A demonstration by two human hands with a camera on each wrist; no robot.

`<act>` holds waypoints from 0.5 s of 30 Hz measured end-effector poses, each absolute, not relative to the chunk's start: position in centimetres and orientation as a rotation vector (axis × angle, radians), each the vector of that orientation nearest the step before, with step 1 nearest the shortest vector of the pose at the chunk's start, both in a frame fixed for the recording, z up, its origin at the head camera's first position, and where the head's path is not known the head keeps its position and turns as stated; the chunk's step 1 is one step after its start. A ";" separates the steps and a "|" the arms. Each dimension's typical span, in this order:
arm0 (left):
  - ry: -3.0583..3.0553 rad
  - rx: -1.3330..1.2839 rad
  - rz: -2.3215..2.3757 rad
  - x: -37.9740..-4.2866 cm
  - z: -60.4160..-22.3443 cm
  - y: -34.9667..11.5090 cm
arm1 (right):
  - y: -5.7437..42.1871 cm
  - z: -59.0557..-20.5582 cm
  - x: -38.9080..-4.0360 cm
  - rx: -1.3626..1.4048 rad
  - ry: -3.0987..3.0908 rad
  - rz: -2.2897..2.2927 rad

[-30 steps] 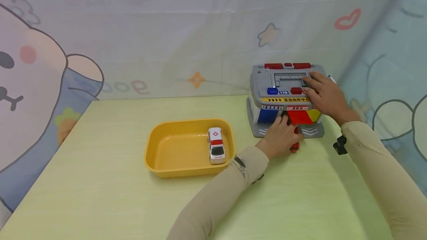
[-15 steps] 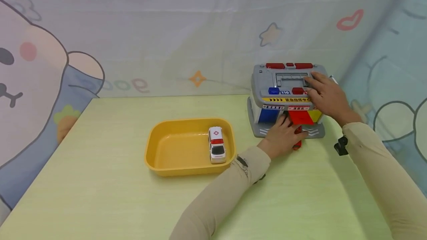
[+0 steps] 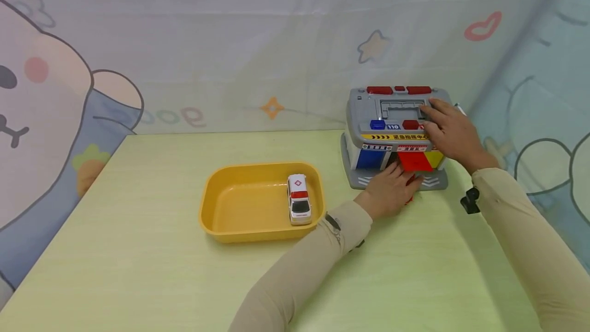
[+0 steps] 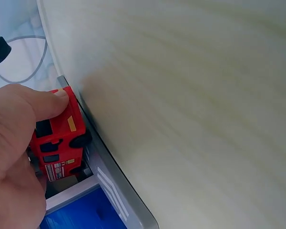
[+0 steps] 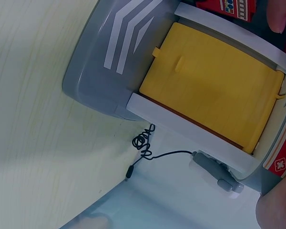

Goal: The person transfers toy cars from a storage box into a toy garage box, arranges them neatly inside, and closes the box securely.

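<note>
At the red-flapped doorway of a grey, boxy plastic toy station [image 3: 361,108]: a small red plastic toy vehicle [image 4: 69,157], long axis running roughly from the person's side toward the doorway. Front end or rear end outward: cannot tell. Outer end, in the head view, just past the front edge of the grey base [image 3: 361,181]. Close at the sides, a flat blue door panel [image 4: 86,212] and a flat yellow door panel [image 5: 209,86]; above, a tilted red flap [image 3: 415,161]. More room toward the person, over the pale green table [image 3: 442,270]. Grasping the vehicle: left hand [image 3: 388,193], thumb pressed on its outer end, other fingertips mostly hidden. Right hand [image 3: 454,135] ungripping, fingers laid loosely upon the roof's right part. Well leftward, a white toy ambulance [image 3: 299,201] inside a yellow plastic tray [image 3: 258,237].
</note>
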State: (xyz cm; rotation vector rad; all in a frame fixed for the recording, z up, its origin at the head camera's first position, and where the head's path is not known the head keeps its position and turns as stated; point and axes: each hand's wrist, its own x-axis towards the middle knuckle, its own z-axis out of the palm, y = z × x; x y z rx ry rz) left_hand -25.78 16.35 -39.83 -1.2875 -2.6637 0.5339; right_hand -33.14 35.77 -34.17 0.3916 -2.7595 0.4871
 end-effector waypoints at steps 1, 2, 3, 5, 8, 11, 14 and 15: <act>-2.674 -1.295 0.524 -25.8 -39.8 16.3 | 35.8 -34.2 -33.2 0.391 -2.762 0.487; -2.675 -1.303 0.521 -25.8 -39.8 16.3 | 35.8 -34.2 -33.2 0.390 -2.765 0.486; -2.676 -1.309 0.513 -25.8 -39.9 16.3 | 35.8 -34.2 -33.2 0.386 -2.768 0.484; -2.682 -1.321 0.493 -25.8 -39.9 16.3 | 35.9 -34.2 -33.2 0.379 -2.775 0.479; -2.673 -1.320 0.457 -25.9 -40.0 16.4 | 36.0 -34.2 -33.2 0.374 -2.779 0.472; -2.637 -1.288 0.428 -26.0 -40.1 16.4 | 36.0 -34.1 -33.1 0.372 -2.780 0.475; -2.584 -1.253 0.440 -26.0 -40.3 16.5 | 36.1 -34.1 -33.1 0.373 -2.777 0.483; -2.572 -1.243 0.448 -26.0 -40.4 16.6 | 36.1 -34.1 -33.0 0.374 -2.775 0.485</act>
